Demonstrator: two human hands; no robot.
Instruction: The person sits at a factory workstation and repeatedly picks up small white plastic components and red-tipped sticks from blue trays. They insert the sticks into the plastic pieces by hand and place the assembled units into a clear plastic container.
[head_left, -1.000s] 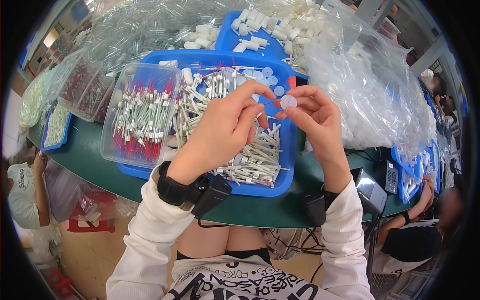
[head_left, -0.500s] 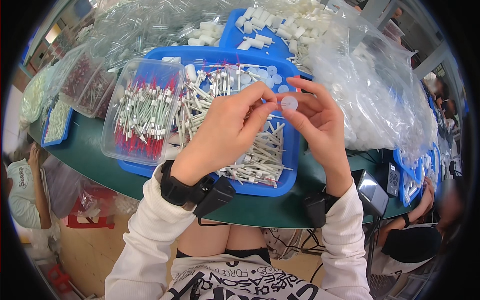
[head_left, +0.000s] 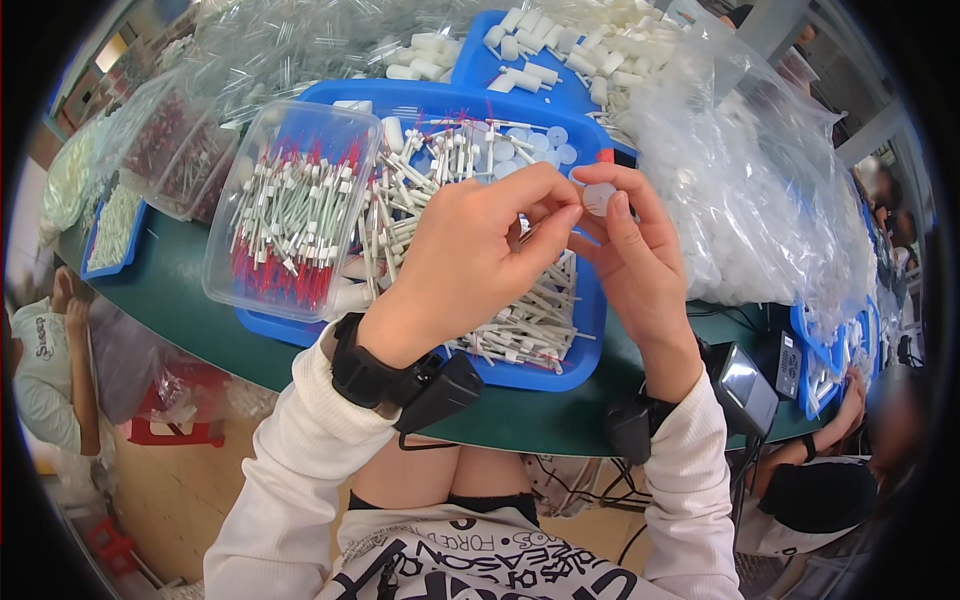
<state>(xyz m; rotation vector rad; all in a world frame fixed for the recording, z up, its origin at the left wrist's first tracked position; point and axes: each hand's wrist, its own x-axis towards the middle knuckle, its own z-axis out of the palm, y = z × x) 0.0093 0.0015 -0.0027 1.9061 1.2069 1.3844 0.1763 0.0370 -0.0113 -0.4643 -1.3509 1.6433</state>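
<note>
A small white round cap (head_left: 598,197) is pinched between the thumb and fingertips of the right hand (head_left: 640,270), held just above the far right corner of the blue tray (head_left: 590,330). The fingers (head_left: 548,188) of the left hand (head_left: 470,265) are closed together at the cap's left edge, touching it; whether a thin piece is gripped between them cannot be told. Both hands are raised over the tray, in which a heap of white sticks (head_left: 520,320) is spread, with a few pale blue-white discs (head_left: 530,145) at its far end. A clear plastic box (head_left: 290,205) of white sticks with red tips is set on the tray's left part. Black bands with small black units are worn on both wrists, over white sleeves. The tray is carried by a dark green surface (head_left: 180,290). To the right, a large clear bag (head_left: 760,200) of small white parts is seen; beyond the tray, a second blue tray (head_left: 470,70) of white tubes is placed.
</note>
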